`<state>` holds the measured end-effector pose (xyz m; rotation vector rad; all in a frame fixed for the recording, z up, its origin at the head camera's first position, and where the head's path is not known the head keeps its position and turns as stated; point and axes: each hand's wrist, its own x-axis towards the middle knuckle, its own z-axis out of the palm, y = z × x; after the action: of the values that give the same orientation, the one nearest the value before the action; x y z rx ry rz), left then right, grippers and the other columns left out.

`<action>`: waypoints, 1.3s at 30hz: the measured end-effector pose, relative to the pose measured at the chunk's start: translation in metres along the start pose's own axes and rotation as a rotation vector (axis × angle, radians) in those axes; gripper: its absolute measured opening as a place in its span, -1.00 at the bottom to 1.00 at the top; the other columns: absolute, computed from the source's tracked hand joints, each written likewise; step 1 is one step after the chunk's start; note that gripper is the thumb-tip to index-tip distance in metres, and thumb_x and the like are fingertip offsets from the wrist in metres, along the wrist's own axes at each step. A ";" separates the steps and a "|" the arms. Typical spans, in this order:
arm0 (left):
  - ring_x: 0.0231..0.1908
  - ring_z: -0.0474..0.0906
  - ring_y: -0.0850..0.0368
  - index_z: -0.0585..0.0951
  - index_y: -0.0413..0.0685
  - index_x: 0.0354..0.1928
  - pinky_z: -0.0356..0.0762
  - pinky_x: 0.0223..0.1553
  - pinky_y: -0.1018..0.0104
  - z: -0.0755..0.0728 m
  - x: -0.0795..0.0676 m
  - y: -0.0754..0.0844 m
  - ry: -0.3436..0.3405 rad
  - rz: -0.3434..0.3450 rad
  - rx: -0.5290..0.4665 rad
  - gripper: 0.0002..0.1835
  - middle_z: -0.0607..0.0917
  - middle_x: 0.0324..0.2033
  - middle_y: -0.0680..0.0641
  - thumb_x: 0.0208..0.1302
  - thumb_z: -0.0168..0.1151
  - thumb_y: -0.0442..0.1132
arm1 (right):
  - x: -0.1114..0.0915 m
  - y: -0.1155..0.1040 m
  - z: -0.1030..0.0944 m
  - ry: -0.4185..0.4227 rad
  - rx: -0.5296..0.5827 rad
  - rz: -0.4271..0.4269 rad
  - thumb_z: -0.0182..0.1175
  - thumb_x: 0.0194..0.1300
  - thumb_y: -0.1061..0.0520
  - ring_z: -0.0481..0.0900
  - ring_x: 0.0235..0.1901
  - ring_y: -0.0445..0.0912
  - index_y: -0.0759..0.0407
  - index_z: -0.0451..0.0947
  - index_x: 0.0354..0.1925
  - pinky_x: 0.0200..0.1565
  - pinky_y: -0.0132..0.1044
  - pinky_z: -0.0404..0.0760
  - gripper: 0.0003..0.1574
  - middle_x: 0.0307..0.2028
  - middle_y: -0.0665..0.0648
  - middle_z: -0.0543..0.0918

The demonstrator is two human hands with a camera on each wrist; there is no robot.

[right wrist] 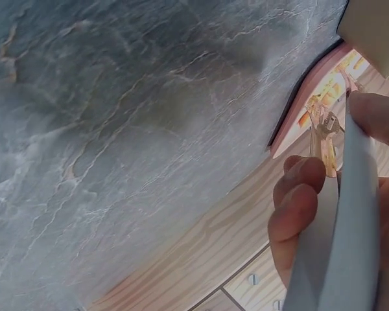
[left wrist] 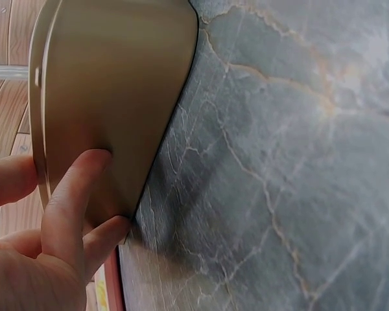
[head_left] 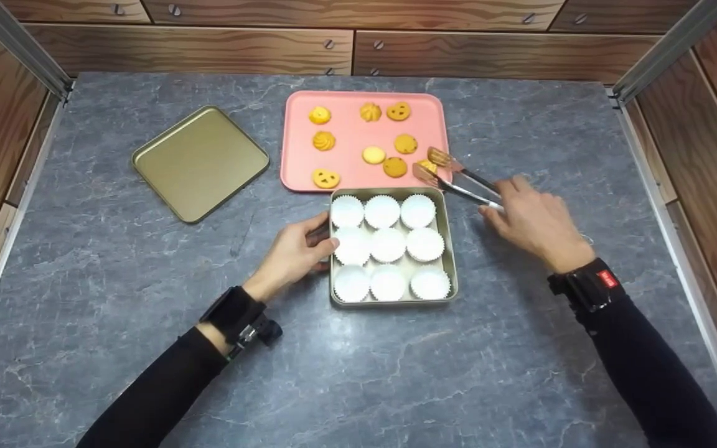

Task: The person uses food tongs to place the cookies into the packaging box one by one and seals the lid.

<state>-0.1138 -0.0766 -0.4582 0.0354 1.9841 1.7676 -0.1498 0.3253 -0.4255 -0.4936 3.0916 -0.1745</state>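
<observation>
The right hand (head_left: 536, 218) has its grip around the tongs (head_left: 467, 193), whose parted tips straddle a cookie (head_left: 427, 166) at the near right corner of the pink tray (head_left: 346, 134). The left hand (head_left: 296, 249) grips the side of a tin (head_left: 450, 261) holding nine white paper cups (head_left: 387, 245), on the worktop (head_left: 508, 361) just in front of the tray.

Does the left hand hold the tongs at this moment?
No, the right hand holds the tongs, while the left hand grips the side of the tin.
</observation>
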 end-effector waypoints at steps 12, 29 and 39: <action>0.17 0.63 -0.10 0.14 -0.28 0.58 0.82 -0.08 0.25 -0.001 -0.005 0.001 0.039 0.011 0.054 -0.23 0.41 0.44 -0.32 0.45 0.26 -0.34 | 0.000 -0.003 0.001 0.014 0.030 -0.060 0.28 0.47 -0.07 0.65 -0.32 0.28 0.34 0.50 0.26 -0.38 0.26 0.73 -0.38 -0.09 0.39 0.64; 0.20 0.60 -0.09 0.14 -0.26 0.58 0.81 -0.05 0.27 -0.002 -0.012 0.000 0.043 0.034 0.026 -0.31 0.32 0.49 -0.31 0.52 0.12 -0.35 | -0.004 -0.002 -0.007 0.066 0.085 -0.058 0.31 0.46 -0.02 0.63 -0.38 0.21 0.37 0.49 0.26 -0.43 0.16 0.74 -0.38 -0.10 0.37 0.65; 0.21 0.60 -0.10 0.14 -0.21 0.59 0.79 0.03 0.22 0.003 -0.004 -0.001 0.023 0.014 -0.047 -0.30 0.34 0.48 -0.31 0.52 0.15 -0.36 | -0.016 -0.005 -0.024 0.187 0.137 -0.103 0.35 0.43 -0.01 0.63 -0.34 0.20 0.34 0.53 0.22 -0.40 0.21 0.70 -0.41 -0.13 0.33 0.68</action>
<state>-0.1090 -0.0752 -0.4576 0.0131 1.9618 1.8310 -0.1334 0.3281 -0.4018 -0.6678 3.2036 -0.4549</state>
